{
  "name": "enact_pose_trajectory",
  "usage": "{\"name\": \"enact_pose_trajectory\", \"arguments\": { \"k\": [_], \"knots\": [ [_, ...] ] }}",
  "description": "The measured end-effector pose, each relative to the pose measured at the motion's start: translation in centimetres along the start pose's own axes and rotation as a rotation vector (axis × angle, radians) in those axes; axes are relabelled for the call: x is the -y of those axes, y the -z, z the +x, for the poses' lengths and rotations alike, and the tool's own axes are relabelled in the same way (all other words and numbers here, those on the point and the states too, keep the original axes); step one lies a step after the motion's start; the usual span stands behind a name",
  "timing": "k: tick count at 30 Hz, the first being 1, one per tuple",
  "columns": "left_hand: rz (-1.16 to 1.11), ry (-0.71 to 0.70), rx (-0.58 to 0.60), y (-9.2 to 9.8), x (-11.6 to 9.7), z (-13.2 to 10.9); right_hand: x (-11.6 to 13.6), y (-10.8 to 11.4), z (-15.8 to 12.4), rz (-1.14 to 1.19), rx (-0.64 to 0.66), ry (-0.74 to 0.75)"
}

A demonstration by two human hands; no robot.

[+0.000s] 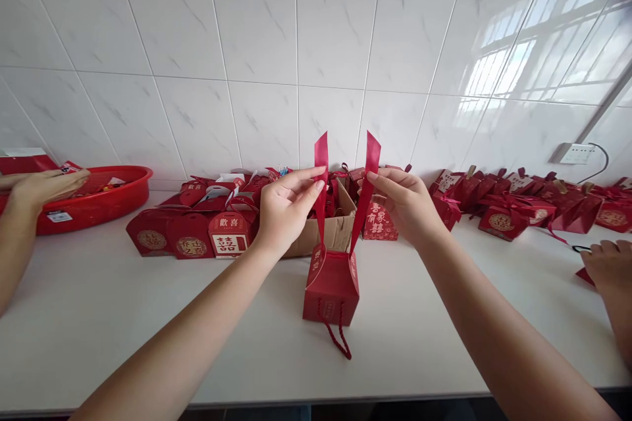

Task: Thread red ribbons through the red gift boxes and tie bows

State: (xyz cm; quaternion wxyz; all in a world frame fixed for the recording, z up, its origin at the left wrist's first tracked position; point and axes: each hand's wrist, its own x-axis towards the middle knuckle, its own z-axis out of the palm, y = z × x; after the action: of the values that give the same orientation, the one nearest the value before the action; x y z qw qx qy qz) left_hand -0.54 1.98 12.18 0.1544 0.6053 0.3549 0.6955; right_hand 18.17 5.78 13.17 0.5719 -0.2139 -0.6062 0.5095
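A small red gift box [332, 283] stands on the white table in front of me, with a twisted red cord handle [340, 341] hanging down its near side. Two ends of a red ribbon rise from its top. My left hand [291, 200] pinches the left ribbon end [320, 156] between thumb and fingers. The right ribbon end [372, 148] is pinched in my right hand [402, 197]. Both ends stick up above my fingertips and spread apart in a V. Neither hand touches the box itself.
Behind the box is an open cardboard box [303, 237] holding red items. Red gift boxes [192, 237] crowd its left; more boxes [503, 220] line the right. A red plastic basket [126, 194] is far left, beside another person's hands [42, 187]. Another hand [611, 266] is at the right edge.
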Motion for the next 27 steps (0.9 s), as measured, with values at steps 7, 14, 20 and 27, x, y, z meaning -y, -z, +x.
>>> {"name": "enact_pose_trajectory", "arguments": {
  "k": [7,14,20,27],
  "knots": [
    [-0.021,0.017,0.028,0.1,-0.1,-0.1,0.1,0.2,-0.2,-0.007,-0.001,0.024],
    [-0.058,-0.008,0.051,-0.6,-0.1,0.1,0.0,0.2,-0.4,-0.036,0.013,0.029],
    [-0.064,-0.01,0.069,-1.0,0.0,0.2,-0.1,0.4,-0.5,-0.038,0.036,0.015],
    [-0.045,0.014,0.09,-0.9,-0.4,0.0,0.0,0.2,-0.4,-0.071,0.041,0.016]
  ]
}}
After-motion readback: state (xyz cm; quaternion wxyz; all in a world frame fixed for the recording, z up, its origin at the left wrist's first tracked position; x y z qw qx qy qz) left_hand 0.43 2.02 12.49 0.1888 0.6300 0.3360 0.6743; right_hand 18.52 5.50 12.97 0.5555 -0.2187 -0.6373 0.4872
